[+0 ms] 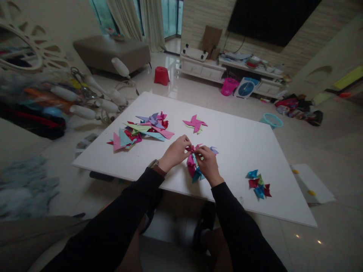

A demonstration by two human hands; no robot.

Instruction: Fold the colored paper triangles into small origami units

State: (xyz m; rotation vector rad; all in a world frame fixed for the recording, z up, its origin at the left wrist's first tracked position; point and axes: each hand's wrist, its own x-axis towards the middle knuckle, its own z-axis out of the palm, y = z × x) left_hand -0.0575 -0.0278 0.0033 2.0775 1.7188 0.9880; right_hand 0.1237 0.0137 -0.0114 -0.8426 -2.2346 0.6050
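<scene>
Both hands meet over the near middle of a white table (232, 139). My left hand (176, 152) pinches the top of a folded paper piece (193, 163), magenta with blue parts. My right hand (208, 163) grips the same piece from the right, fingers closed around it. A watch sits on my left wrist. A pile of folded coloured paper shapes (141, 132) lies at the table's left. A pink paper pinwheel (195, 123) rests beyond my hands. A small cluster of blue, red and green folded pieces (259, 185) lies to the right.
A white sheet with yellow dots (312, 185) lies on the floor at right. A red stool (161, 75), a pink basket (229, 86) and a low TV unit (204, 68) stand at the back. A cluttered rack (85, 98) stands left.
</scene>
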